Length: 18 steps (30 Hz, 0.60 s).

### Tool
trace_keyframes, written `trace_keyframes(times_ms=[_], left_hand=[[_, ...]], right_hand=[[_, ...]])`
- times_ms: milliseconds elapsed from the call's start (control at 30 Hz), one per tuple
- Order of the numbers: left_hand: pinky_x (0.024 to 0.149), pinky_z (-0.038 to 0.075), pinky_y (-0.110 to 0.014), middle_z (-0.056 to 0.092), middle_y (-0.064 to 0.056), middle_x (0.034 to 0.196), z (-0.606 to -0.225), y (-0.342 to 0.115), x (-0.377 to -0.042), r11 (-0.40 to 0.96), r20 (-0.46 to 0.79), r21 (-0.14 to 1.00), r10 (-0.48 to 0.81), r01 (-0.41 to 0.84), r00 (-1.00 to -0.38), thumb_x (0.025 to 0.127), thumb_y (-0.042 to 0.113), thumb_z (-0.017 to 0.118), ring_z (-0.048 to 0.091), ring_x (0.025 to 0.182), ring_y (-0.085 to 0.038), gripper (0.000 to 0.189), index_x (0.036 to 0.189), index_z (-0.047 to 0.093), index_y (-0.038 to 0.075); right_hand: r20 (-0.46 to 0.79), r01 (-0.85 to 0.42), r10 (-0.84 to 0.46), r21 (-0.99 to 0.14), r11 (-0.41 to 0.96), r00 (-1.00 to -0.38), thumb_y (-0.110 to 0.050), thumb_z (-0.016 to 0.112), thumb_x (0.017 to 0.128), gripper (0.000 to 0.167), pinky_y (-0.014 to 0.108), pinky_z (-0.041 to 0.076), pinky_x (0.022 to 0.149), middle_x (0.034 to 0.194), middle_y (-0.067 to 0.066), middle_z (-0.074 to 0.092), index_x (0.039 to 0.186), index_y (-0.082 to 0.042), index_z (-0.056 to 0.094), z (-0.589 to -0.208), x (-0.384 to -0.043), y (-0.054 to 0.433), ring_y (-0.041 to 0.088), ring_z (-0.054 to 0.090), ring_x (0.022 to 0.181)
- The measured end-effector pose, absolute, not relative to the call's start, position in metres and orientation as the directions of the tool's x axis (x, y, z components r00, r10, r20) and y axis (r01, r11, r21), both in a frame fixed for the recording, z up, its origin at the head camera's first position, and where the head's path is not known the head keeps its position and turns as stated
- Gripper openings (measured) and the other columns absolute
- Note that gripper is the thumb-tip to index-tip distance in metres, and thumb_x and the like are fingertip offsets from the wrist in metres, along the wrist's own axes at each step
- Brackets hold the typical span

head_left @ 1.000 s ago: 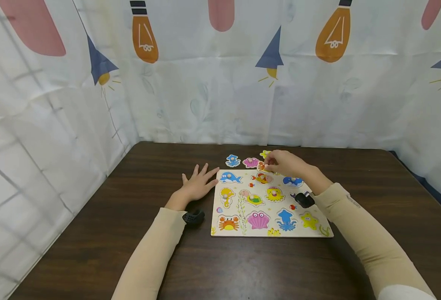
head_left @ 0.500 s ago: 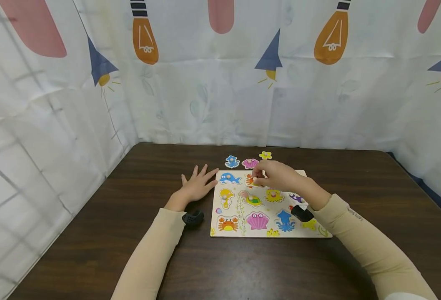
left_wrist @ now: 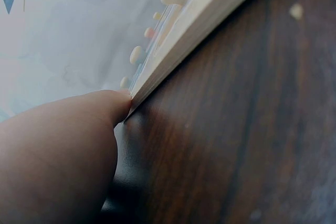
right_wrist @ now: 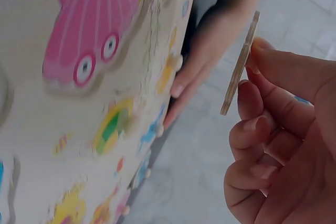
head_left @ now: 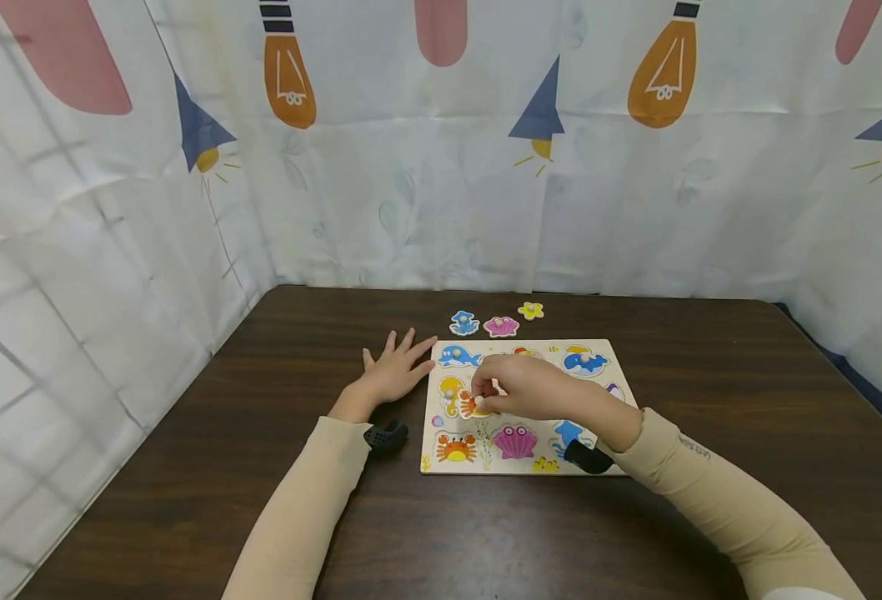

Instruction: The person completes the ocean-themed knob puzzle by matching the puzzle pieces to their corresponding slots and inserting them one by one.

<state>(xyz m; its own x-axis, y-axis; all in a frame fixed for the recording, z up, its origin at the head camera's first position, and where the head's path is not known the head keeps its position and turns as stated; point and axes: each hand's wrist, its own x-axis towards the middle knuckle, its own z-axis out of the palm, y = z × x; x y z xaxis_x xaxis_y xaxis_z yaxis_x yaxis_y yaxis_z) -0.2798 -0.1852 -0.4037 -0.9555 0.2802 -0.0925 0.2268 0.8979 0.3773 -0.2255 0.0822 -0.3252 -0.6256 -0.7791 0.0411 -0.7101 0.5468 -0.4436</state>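
My right hand (head_left: 527, 387) pinches an orange crab puzzle piece (head_left: 468, 407) by its knob, above the left part of a wooden sea-animal puzzle board (head_left: 486, 463). In the right wrist view the crab piece (right_wrist: 239, 66) appears edge-on, lifted off the board. A crab picture (head_left: 456, 448) shows in the board's lower left slot, a pink shell picture (head_left: 516, 442) beside it. With fingers spread, my left hand (head_left: 394, 372) lies on the table, fingertips at the board's left edge. In the left wrist view its thumb (left_wrist: 105, 106) touches the board's side.
Behind the board lie a blue octopus-like piece (head_left: 464, 323), a pink shell piece (head_left: 501, 327) and a yellow starfish piece (head_left: 531, 311). Several knobbed pieces, such as a whale (head_left: 585, 361), sit in the board. A patterned curtain (head_left: 411, 208) hangs behind the dark table (head_left: 336, 321).
My right hand has carried the crab piece from behind the board leftward and nearer, over the board's left part. The left hand has stayed in place.
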Motion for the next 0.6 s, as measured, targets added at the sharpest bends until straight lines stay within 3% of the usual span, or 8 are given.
trace_keyframes(times_ms=[333, 600], left_hand=[[0.109, -0.007, -0.079, 0.008, -0.015, 0.171, -0.403, -0.184, -0.280, 0.902, -0.100, 0.370, 0.276, 0.222, -0.956, 0.110, 0.049, 0.040, -0.004, 0.155, -0.044, 0.060, 0.165, 0.027, 0.028], [0.109, -0.007, -0.079, 0.007, -0.014, 0.171, -0.402, -0.185, -0.279, 0.900, -0.098, 0.373, 0.279, 0.224, -0.955, 0.110, 0.049, 0.039, -0.004, 0.155, -0.043, 0.060, 0.165, 0.026, 0.028]], right_hand=[[-0.013, -0.712, -0.796, -0.438, 0.548, -0.605, -0.020, 0.081, 0.091, 0.013, 0.025, 0.047, 0.067, 0.078, -0.010, 0.055, 0.086, -0.019, 0.069, -0.335, -0.212, 0.065, 0.008, 0.053, 0.075], [-0.082, -0.704, -0.787, -0.397, 0.588, -0.611, -0.021, 0.081, 0.091, 0.008, 0.024, 0.044, 0.061, 0.073, -0.013, 0.056, 0.087, -0.021, 0.074, -0.344, -0.207, 0.051, 0.006, 0.052, 0.069]])
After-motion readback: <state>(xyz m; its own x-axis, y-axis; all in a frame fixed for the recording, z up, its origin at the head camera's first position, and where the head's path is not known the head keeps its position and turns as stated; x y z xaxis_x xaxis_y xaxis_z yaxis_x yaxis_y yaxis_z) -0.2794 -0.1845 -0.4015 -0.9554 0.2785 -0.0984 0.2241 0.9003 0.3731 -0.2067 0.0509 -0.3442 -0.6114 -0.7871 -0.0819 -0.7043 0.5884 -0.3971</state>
